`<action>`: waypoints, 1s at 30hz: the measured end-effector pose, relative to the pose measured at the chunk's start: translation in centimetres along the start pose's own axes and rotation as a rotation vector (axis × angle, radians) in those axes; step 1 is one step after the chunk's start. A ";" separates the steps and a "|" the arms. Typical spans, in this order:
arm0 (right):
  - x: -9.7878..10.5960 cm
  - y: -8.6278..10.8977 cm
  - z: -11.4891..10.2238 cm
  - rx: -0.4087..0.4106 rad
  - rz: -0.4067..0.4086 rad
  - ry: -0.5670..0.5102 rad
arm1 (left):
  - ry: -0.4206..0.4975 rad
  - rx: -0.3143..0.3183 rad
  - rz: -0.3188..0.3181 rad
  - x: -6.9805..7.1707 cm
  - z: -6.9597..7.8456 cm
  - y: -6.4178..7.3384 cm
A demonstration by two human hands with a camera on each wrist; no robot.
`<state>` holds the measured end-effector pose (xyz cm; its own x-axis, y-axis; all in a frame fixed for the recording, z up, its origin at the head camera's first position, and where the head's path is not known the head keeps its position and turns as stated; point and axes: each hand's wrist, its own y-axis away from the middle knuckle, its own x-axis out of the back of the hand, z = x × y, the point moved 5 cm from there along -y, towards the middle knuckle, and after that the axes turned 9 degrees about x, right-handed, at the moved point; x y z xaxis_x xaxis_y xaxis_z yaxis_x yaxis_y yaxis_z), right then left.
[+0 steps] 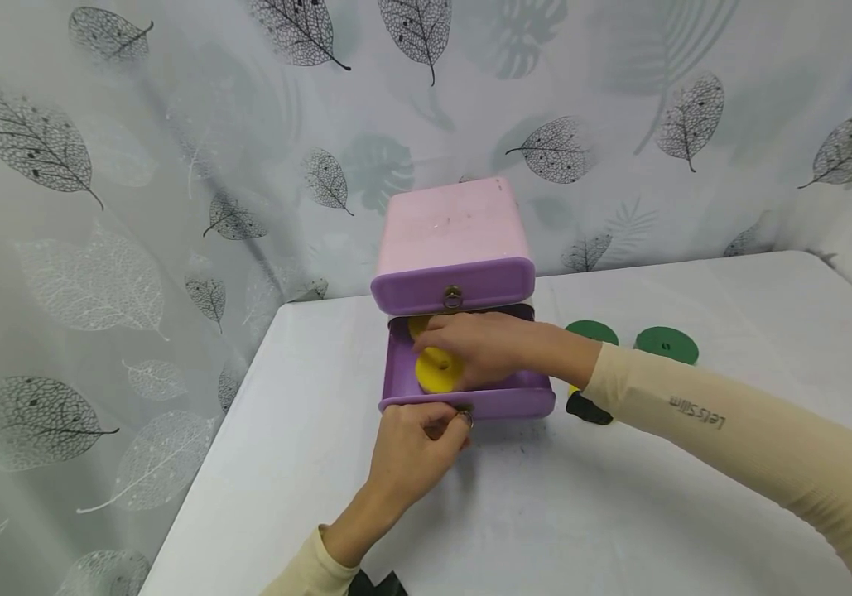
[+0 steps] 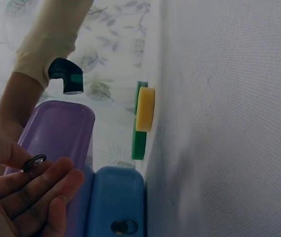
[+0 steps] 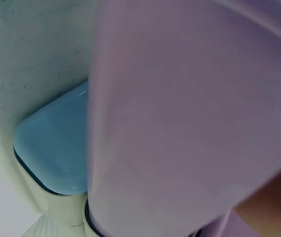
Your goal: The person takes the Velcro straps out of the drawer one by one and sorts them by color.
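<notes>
With the left hand (image 1: pixel 412 451), pinching the ring (image 2: pixel 36 160) at the near front of the open drawer (image 1: pixel 503 404), with thumb and finger together on it. With the right hand (image 1: pixel 481 348), reaching in from the right and gripping a yellow disc (image 1: pixel 437 372), inside the drawer near its middle. Just beyond and to the left, can see a second disc (image 1: pixel 417 325), partly hidden. Above, can see the pink box (image 1: pixel 455 223); below, a blue drawer (image 2: pixel 115 197). Farther right on the table (image 1: pixel 306 397), can see two green discs (image 1: pixel 666 345) and another yellow one (image 2: pixel 145 109).
</notes>
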<state>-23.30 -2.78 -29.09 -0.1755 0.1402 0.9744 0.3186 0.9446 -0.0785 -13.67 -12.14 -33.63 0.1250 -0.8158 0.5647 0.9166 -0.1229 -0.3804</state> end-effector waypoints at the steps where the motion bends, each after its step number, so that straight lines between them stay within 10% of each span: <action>1: 0.1 0.1 0.0 -0.003 0.002 -0.005 | 0.000 0.001 0.000 0.0 0.0 0.0; 30: 4.2 3.5 -0.6 0.006 0.145 -0.083 | -0.010 0.008 0.000 0.0 -0.1 0.1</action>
<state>-22.37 0.91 -25.12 -0.2048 0.2991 0.9320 0.3405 0.9145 -0.2187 -13.67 -12.19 -33.77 0.1292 -0.8102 0.5717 0.9197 -0.1178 -0.3746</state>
